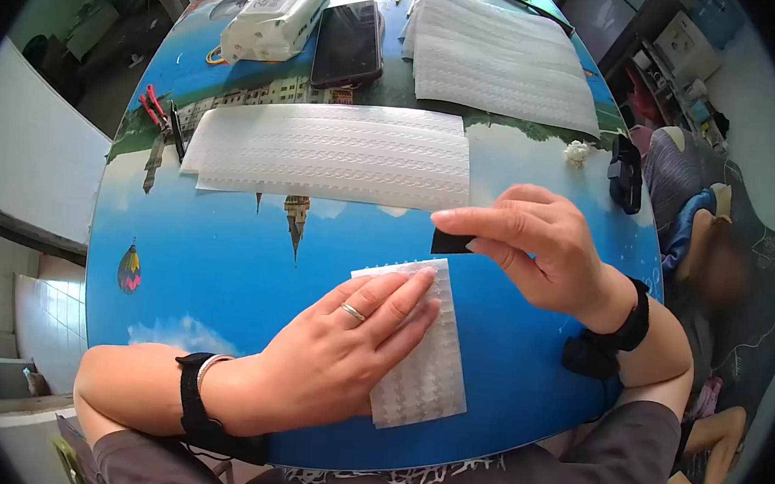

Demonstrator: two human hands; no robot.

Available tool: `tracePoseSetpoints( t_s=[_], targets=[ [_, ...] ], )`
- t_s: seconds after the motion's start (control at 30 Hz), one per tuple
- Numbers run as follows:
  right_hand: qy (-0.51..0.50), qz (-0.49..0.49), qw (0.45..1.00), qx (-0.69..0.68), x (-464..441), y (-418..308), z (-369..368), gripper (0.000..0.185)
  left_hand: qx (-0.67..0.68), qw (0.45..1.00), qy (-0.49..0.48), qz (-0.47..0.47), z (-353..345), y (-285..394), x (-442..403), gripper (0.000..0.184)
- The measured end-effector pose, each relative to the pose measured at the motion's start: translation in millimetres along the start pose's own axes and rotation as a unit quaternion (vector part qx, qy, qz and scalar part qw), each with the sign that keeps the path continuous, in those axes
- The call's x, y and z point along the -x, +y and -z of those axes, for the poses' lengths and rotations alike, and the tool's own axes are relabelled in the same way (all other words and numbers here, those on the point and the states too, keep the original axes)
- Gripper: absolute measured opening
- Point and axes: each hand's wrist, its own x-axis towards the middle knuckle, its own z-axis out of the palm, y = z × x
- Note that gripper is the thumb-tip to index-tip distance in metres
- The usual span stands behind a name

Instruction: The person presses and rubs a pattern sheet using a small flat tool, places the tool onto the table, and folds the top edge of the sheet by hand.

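My left hand (356, 336) lies flat, fingers stretched out, on a small white textured sheet (426, 379) near the table's front edge. The sheet's top edge shows a row of small bumps; part of it is hidden under the hand. Just above the sheet's upper right corner, my right hand (535, 241) pinches a small black flat piece (448, 242) between thumb and fingers. What kind of piece it is, I cannot make out. Farther up the table lies a wide white embossed sheet (331, 152), apparently on top of another one.
At the back are a stack of white sheets (501, 54), a dark phone (348, 45) and a wipes pack (275, 18). Red-handled pliers (152, 106) lie left. A black strap-like object (626, 175) and a white crumpled bit (576, 153) lie right. Another person (712, 270) is beyond the right edge.
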Motion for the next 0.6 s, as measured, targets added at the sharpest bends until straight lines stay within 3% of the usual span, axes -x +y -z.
tracePoseSetpoints(
  t_s=[0.17, 0.27, 0.37, 0.47, 0.6],
  targets=[
    [-0.031, 0.056, 0.996, 0.061, 1, 2, -10, 0.040, -0.008, 1.000, -0.002, -0.002, -4, -1, 3, 0.090],
    [0.018, 0.048, 0.990, 0.132, 1, 2, -8, 0.043, 0.007, 1.000, -0.010, 0.001, 1, 0, -1, 0.090],
    [0.034, 0.049, 0.995, 0.077, 1, 0, -8, 0.045, 0.010, 1.000, -0.021, 0.004, 3, 1, -1, 0.091],
    [-0.017, 0.065, 0.991, 0.112, 0, -4, -10, 0.045, -0.015, 1.000, -0.024, 0.001, 1, 1, 1, 0.091],
    [0.003, 0.040, 0.991, 0.125, 2, -3, -9, 0.045, 0.008, 1.000, -0.016, -0.001, 2, 1, -1, 0.089]
  ],
)
